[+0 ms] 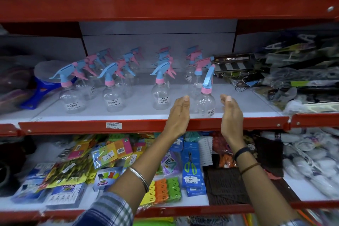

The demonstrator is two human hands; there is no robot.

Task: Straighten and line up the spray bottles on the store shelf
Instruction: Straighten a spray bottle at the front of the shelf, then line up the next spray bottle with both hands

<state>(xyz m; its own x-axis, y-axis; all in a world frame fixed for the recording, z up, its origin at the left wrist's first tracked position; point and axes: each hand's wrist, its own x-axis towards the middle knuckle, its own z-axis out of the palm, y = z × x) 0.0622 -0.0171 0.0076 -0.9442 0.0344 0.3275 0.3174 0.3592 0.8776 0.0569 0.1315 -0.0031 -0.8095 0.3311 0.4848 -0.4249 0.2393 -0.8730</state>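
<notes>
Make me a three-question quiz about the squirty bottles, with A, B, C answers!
1. Where is the clear plastic spray bottle nearest the hands?
A. top shelf
B. front edge of the middle red-edged shelf
C. floor

2. What colour is its trigger head?
A. green
B. blue
C. black

3. What are the left hand and right hand doing?
A. open, either side of it
B. squeezing it
C. lifting it

Answers: B, it stands by the shelf lip; B, blue trigger above a pink collar; A, both palms are spread apart beside it.
</notes>
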